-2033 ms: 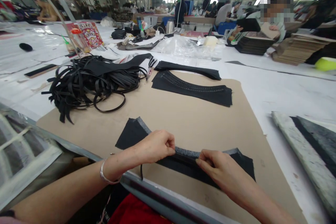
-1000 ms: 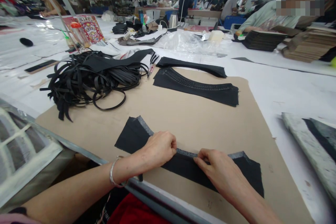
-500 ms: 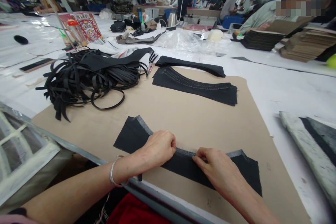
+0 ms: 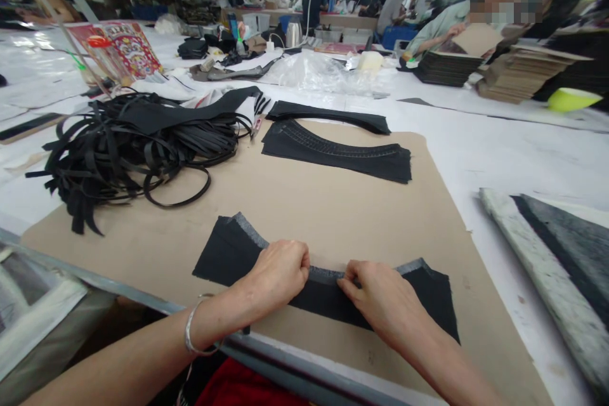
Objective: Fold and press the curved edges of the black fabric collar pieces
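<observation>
A curved black fabric piece [image 4: 328, 301] lies on a tan board [image 4: 228, 187], its upper edge showing a folded grey strip. My left hand [image 4: 281, 269] is closed at that edge, left of the middle, with its fingertips hidden behind the knuckles. With thumb and fingers pinched, my right hand [image 4: 368, 285] grips the folded edge a little further right. Between the two hands a short length of the grey strip is visible. Beyond them rests a stack of similar black pieces [image 4: 333, 152] with stitched curved edges, and behind it another black stack [image 4: 328, 116].
A heap of black straps [image 4: 143, 146] lies on the board's left. At right is a pale slab [image 4: 537, 273] bearing dark material. Across the white table, a co-worker in a light sleeve [image 4: 440, 28] handles a brown card [image 4: 477, 39] beside stacked boards [image 4: 518, 76].
The whole view has shifted, so most things sit further left. Both hands stay at the folded edge, nearly unchanged. The co-worker across the table has raised a brown card.
</observation>
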`<state>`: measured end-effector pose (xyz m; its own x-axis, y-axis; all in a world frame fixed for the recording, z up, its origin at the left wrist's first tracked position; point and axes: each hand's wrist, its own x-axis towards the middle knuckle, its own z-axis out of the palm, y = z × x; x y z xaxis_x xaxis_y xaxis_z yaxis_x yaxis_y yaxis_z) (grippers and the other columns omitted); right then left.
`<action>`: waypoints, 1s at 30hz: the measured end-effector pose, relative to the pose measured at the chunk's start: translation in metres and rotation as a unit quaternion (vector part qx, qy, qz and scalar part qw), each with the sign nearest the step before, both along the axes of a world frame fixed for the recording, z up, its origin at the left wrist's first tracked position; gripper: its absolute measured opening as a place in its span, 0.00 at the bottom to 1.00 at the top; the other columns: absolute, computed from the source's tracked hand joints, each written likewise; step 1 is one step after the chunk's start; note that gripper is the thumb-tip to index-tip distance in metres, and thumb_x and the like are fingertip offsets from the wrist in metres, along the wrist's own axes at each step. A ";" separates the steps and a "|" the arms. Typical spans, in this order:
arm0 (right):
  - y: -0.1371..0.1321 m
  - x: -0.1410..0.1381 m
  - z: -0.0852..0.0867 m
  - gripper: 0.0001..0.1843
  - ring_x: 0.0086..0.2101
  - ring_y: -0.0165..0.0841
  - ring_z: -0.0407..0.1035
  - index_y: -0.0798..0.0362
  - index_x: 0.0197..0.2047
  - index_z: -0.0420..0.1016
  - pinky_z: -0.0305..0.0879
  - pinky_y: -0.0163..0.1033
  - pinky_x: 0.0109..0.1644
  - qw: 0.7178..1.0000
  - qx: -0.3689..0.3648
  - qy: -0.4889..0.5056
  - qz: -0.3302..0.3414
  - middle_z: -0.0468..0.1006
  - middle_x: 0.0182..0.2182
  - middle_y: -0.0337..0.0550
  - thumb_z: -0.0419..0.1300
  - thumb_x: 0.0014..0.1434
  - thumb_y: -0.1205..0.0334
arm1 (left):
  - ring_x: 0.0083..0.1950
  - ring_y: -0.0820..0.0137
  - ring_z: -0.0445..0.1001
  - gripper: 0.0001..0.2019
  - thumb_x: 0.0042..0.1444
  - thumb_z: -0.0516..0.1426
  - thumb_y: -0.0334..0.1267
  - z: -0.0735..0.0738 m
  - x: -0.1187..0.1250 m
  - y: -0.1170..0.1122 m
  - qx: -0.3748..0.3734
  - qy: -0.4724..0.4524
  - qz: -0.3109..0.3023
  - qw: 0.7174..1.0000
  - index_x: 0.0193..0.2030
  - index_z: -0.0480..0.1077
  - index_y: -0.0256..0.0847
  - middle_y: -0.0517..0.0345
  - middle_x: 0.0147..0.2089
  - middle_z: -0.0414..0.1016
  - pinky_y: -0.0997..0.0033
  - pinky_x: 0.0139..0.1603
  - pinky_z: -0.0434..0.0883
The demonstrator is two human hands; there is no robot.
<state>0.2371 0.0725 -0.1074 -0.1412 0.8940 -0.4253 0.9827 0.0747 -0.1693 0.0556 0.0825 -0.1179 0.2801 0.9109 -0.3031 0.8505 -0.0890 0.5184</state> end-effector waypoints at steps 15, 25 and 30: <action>-0.008 0.008 0.000 0.11 0.31 0.41 0.75 0.52 0.35 0.72 0.52 0.36 0.27 0.998 0.063 -0.027 0.000 0.79 0.27 0.45 0.58 0.59 0.53 | 0.50 0.66 0.69 0.15 0.60 0.50 0.24 -0.013 0.006 -0.024 0.257 0.028 -0.236 0.937 0.52 0.65 0.42 0.55 0.50 0.71 0.64 0.51 0.66; -0.001 0.072 0.015 0.12 0.30 0.33 0.70 0.50 0.30 0.73 0.51 0.34 0.29 0.995 0.013 0.098 -0.019 0.77 0.27 0.39 0.57 0.58 0.52 | 0.52 0.64 0.70 0.19 0.62 0.48 0.25 -0.036 0.009 -0.039 0.374 0.086 -0.319 0.866 0.59 0.64 0.35 0.52 0.49 0.74 0.65 0.55 0.66; 0.002 0.092 0.008 0.07 0.31 0.32 0.69 0.50 0.30 0.74 0.52 0.34 0.32 0.994 0.000 0.106 -0.015 0.78 0.29 0.39 0.56 0.55 0.60 | 0.51 0.63 0.69 0.22 0.60 0.48 0.25 -0.035 0.014 -0.043 0.369 0.097 -0.291 0.877 0.60 0.64 0.40 0.54 0.48 0.74 0.62 0.55 0.65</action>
